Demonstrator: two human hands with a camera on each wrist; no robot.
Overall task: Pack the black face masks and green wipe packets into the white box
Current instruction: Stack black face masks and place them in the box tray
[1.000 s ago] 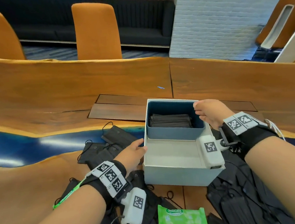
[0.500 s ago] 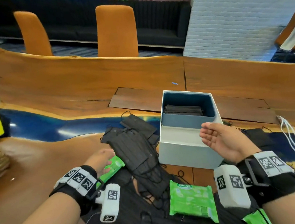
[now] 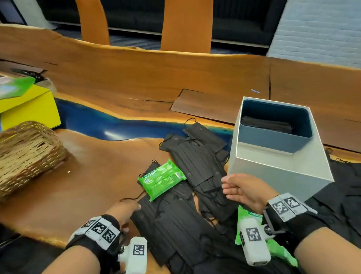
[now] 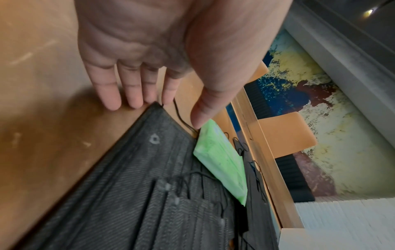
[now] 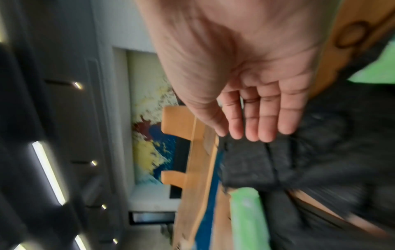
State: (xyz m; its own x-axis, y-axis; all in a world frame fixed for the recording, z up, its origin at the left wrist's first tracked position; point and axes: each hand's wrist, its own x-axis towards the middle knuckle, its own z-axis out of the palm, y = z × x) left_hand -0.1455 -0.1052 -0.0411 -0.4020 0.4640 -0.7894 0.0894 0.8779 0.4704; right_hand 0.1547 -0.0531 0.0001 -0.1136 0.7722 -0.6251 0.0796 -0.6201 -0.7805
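Note:
The white box (image 3: 279, 172) stands at the right of the wooden table, its blue inner tray holding a stack of black masks (image 3: 267, 123). Loose black face masks (image 3: 199, 170) lie spread in front of me. One green wipe packet (image 3: 162, 178) rests on them; a second green packet (image 3: 249, 216) lies under my right wrist. My left hand (image 3: 125, 210) is open, its fingertips (image 4: 132, 101) at the corner of the nearest mask (image 4: 149, 186). Open too, palm up, my right hand (image 3: 242, 189) hovers over the masks beside the box.
A wicker basket (image 3: 17, 156) sits at the left, with a yellow box (image 3: 21, 106) behind it. A blue resin strip (image 3: 101, 125) runs across the table. Two orange chairs (image 3: 185, 19) stand beyond the far edge. More black masks (image 3: 353, 199) lie right of the box.
My right hand left the box rim and came down toward the masks. My left hand drew back from the green packet to the near mask's corner. The view swung left.

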